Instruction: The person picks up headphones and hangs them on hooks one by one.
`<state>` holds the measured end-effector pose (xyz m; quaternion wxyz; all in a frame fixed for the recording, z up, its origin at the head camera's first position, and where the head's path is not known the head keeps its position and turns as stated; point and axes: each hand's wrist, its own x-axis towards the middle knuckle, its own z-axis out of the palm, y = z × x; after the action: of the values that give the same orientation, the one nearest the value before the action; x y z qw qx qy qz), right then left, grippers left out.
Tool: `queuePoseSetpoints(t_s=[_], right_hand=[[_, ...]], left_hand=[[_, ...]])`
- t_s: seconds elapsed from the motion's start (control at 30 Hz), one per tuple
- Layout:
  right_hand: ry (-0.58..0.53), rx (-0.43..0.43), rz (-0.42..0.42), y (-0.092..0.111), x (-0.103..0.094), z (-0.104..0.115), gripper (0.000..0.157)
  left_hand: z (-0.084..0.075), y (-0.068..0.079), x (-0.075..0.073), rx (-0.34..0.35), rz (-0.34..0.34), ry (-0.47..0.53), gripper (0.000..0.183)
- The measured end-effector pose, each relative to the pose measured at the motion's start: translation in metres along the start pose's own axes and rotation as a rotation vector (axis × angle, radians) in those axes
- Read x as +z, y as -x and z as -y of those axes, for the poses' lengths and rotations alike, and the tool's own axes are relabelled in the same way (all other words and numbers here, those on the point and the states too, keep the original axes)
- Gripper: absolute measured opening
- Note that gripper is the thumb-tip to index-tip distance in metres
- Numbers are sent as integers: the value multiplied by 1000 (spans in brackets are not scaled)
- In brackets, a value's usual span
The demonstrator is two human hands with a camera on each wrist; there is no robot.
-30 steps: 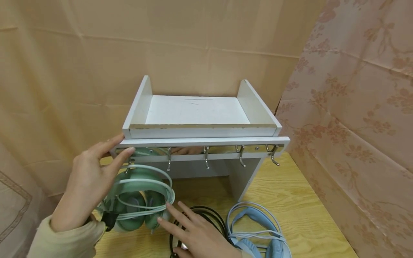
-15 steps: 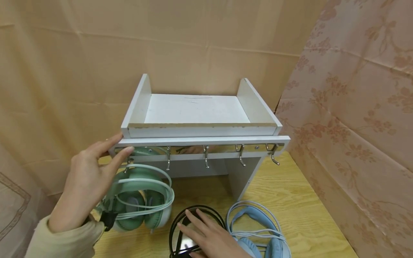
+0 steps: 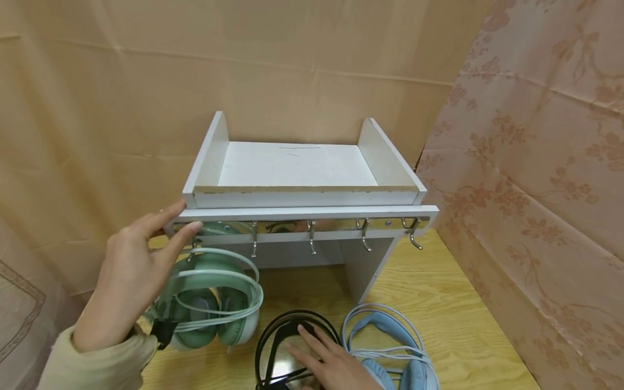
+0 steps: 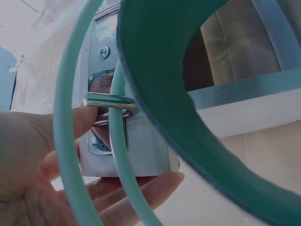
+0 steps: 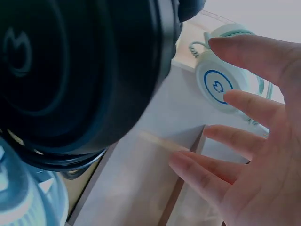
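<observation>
My left hand pinches the left end of the white rack, thumb on the metal strip and fingers behind the board. Below it hang green headphones on the leftmost hook, their coiled cable looped in front. In the left wrist view the green headband crosses close to the lens. My right hand reaches over black headphones on the table, its fingers extended and spread. A black ear cup fills much of the right wrist view, beside that hand.
Blue headphones with bundled cable lie right of the black pair on the wooden table. Several metal hooks line the rack's front. Beige cloth hangs behind, and floral cloth stands to the right.
My right hand has moved right and down, from beside the green headphones to over the black ones. My left hand keeps its grip on the rack, and the green headphones still hang.
</observation>
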<state>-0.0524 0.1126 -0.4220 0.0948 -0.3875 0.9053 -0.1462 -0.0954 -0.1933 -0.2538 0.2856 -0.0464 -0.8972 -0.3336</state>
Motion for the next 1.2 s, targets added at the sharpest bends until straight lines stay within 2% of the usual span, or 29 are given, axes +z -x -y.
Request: queuePoseSetpoints(t_s=[0.13,0.27,0.4,0.5,0.83,1.03,1.2], right_hand=[[12,12,13,4,2,-1,77],[-59,31,45,9,4,-5,77],[-81,8,65,14,6,-10,79],[-71,23,77,19,8,-11,76],[-68,214,63,28,13,-9,77],[-85,321,53,31,18,-7,81],[-104,340,34,31,21,-11,84]], left_hand=[[0,0,0,1,2,-1,45],[1,0,0,3,2,4,46],[1,0,0,1,9,7,46],[0,1,-1,-5,19,9,47],[0,1,-1,-2,8,2,47],[0,1,-1,-20,35,11,48],[0,1,-1,-6,22,6,47]])
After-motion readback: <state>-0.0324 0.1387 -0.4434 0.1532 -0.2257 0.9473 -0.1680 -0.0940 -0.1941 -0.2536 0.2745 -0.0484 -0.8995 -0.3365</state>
